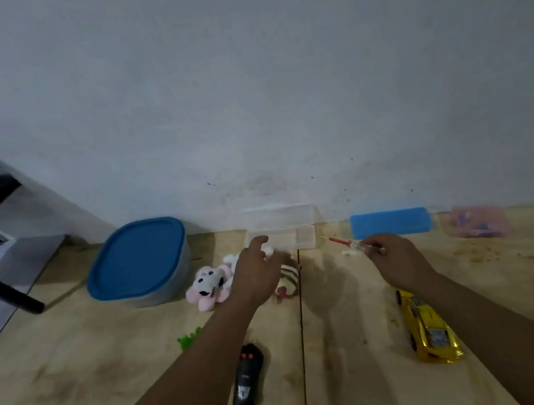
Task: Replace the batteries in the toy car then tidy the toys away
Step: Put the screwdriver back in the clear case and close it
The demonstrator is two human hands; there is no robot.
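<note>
**Screwdriver in the right hand, yellow car on the boards**

Head view: the yellow toy car [428,327] lies on the wooden floor [108,357], and everything else is placed from it. Just beyond its far end, the right hand [395,257] pinches a red-handled screwdriver [342,242], fingers curled round the clear end and the tip pointing away toward the wall. The right forearm partly covers the car's side. Well to the left of the car, the left hand [257,275] reaches forward with fingers relaxed and apart, holding nothing, above a striped soft toy [287,280]. Farther left of the car sits a pink and white plush [208,285], and beyond that a grey tub with a blue lid [139,259]. A black remote control [247,377] lies on the floor to the car's left, nearer the person, with a small green toy [188,339] past it. Beyond the car, against the wall, stand a clear plastic box [283,231] with its lid up, a blue case [390,222] and a pink container [478,221], too blurred to read.
</note>
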